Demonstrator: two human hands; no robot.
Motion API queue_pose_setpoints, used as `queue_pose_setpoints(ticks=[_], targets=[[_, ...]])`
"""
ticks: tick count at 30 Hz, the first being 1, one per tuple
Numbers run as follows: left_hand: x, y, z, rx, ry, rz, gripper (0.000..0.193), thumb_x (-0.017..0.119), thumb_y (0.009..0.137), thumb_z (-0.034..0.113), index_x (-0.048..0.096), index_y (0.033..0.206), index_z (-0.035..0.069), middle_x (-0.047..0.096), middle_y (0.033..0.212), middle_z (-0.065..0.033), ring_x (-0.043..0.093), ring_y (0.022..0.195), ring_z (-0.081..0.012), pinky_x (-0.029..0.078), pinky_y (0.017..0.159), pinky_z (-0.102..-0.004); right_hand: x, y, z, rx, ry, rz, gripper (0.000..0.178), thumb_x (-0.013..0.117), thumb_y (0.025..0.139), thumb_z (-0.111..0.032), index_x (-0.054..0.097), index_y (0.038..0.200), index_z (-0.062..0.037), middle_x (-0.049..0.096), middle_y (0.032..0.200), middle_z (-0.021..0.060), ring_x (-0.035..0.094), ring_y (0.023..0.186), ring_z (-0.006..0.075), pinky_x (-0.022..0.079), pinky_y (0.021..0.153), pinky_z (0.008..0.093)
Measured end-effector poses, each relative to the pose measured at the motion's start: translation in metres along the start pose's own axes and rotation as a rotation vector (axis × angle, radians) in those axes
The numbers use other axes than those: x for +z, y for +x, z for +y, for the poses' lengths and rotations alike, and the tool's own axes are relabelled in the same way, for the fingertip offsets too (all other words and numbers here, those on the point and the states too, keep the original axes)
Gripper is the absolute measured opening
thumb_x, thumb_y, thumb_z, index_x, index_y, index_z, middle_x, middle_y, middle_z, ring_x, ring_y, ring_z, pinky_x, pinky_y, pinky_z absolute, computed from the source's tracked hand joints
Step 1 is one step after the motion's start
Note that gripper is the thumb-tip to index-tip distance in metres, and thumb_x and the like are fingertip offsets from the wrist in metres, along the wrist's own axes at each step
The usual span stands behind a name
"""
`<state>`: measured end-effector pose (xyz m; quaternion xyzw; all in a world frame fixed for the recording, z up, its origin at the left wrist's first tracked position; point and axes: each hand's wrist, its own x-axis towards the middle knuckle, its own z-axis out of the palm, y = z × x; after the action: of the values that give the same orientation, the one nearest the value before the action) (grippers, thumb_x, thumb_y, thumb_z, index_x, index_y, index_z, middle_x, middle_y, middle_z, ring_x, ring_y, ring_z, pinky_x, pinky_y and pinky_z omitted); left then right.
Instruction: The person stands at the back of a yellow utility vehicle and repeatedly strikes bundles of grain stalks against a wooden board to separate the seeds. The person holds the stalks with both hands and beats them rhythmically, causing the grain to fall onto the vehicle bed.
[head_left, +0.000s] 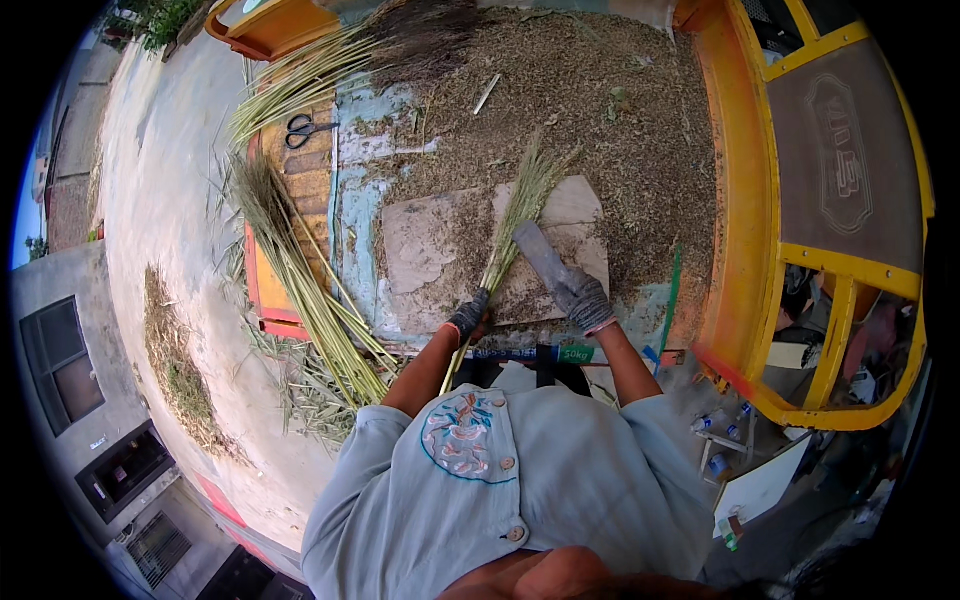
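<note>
My left hand (468, 312), in a dark knit glove, is closed around the stems of a small bundle of green seed-headed stalks (518, 215). The stalks lie across a pale, cracked slab (420, 245), their bushy heads pointing away from me. In a matching glove, my right hand (583, 300) grips a flat grey bar-like tool (540, 252). The tool's far end is beside the heads or touching them; I cannot tell which. Loose seeds (640, 150) cover much of the bed around the slab.
A larger bundle of stalks (305, 290) leans over the bed's left edge, and another pile (330, 75) lies at the far left. Dark-handled scissors (303, 130) rest near that edge. A yellow metal frame (745, 230) rises on the right. Dry plant scraps (180, 370) litter the ground at left.
</note>
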<state>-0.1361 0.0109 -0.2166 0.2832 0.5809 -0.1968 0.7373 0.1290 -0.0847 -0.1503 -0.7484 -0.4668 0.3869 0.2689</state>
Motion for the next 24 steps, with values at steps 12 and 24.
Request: queue_pose_setpoints(ticks=[12, 24], targets=[[-0.027, 0.02, -0.01, 0.066, 0.166, 0.07, 0.066, 0.034, 0.075, 0.073, 0.05, 0.067, 0.01, 0.042, 0.049, -0.0052, 0.039, 0.04, -0.0199, 0.03, 0.038, -0.0322, -0.003, 0.02, -0.007, -0.19, -0.463, 0.01, 0.033, 0.05, 0.083, -0.032, 0.056, 0.09, -0.0005, 0.059, 0.072, 0.0186, 0.058, 0.069, 0.0345, 0.046, 0.063, 0.0456], [-0.035, -0.007, -0.007, -0.036, -0.175, -0.298, 0.051, 0.04, 0.08, 0.066, 0.047, 0.075, 0.016, 0.04, 0.054, 0.0014, 0.032, 0.04, -0.0094, 0.027, 0.036, -0.0233, -0.005, 0.02, -0.035, -0.258, -0.575, -0.22, 0.031, 0.052, 0.082, -0.033, 0.057, 0.084, -0.0026, 0.06, 0.069, 0.0169, 0.06, 0.066, 0.0321, 0.046, 0.058, 0.0447]])
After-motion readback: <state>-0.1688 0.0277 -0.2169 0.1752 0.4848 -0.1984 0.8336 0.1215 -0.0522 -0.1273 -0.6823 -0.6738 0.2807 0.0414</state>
